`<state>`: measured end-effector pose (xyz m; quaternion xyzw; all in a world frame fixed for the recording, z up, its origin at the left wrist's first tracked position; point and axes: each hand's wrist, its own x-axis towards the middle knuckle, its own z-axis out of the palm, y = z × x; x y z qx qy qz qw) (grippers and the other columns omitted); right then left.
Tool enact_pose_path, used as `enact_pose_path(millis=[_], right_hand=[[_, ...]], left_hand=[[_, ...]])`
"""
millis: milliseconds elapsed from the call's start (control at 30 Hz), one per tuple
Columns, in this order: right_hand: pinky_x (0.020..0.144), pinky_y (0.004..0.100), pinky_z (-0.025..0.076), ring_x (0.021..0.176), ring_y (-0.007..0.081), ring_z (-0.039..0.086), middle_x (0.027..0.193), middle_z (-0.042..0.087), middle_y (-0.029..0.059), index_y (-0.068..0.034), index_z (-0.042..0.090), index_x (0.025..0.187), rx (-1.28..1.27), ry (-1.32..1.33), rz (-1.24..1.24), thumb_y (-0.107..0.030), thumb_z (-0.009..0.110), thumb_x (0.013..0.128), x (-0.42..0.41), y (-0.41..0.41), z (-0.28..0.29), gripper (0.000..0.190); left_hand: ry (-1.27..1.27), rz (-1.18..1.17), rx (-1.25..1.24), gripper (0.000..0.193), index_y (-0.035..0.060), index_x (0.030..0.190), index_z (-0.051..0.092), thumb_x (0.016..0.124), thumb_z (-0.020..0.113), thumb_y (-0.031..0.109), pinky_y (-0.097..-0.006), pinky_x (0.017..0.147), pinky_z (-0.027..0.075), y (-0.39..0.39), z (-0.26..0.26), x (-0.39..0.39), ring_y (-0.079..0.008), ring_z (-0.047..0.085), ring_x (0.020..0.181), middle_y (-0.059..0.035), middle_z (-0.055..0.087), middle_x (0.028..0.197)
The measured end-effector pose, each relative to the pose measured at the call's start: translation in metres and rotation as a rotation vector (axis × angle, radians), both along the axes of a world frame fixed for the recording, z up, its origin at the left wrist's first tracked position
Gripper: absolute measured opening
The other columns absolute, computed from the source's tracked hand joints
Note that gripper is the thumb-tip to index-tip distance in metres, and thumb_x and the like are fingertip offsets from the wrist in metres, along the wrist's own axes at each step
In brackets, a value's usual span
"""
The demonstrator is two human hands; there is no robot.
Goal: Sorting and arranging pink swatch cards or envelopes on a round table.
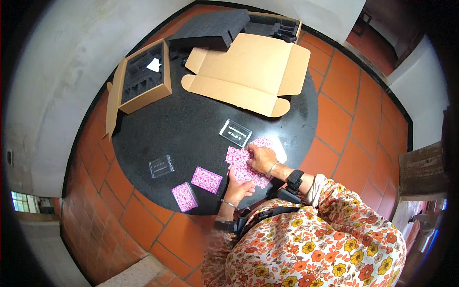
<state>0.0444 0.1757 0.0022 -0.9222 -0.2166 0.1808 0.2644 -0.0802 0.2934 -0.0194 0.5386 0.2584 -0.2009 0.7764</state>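
A spread of pink-and-white patterned playing cards [236,155] lies near the right front edge of the round black table [143,132]. My right hand [263,158] rests on the spread from above, its fingertips on the cards; whether it grips one is hidden. At the near side of the spread, my left hand [237,190] touches the cards with its fingers; its hold is unclear. Just beyond lies a clear plastic case [235,133]. To the left are a pink patterned card stack [207,180], another stack [184,197] at the table edge, and a second clear case [161,166].
An unfolded cardboard box [247,68] covers the table's far part. At the far left stands an open cardboard box with black foam [145,98], a white piece [154,65] in it. A black foam block [211,28] leans over another box [299,27] behind.
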Motion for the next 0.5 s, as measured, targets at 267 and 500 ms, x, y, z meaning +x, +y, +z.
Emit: enact_pose_path(millis=[267, 500], right_hand=[[0.071, 0.0439, 0.049, 0.080, 0.0346, 0.064, 0.085, 0.066, 0.0155, -0.009, 0.066, 0.097, 0.210, 0.060, -0.036, -0.020, 0.065, 0.072, 0.000, -0.004, 0.003, 0.027], [0.067, 0.0430, 0.049, 0.076, 0.0325, 0.061, 0.078, 0.063, 0.0133, -0.008, 0.065, 0.088, 0.345, -0.363, 0.265, -0.007, 0.061, 0.069, 0.003, -0.010, 0.052, 0.020]], left_hand=[[-0.084, 0.023, 0.021, 0.088, 0.0162, 0.143, 0.004, 0.081, 0.066, 0.006, -0.0267, 0.055, 0.053, 0.004, 0.010, -0.001, -0.0140, 0.061, 0.062, -0.0086, 0.063, 0.081], [-0.387, 0.407, 0.390, 0.063, 0.0014, 0.132, 0.037, 0.076, 0.064, -0.006, -0.0258, 0.074, 0.051, 0.029, 0.008, 0.001, -0.0154, 0.056, 0.092, -0.0130, 0.050, 0.116]])
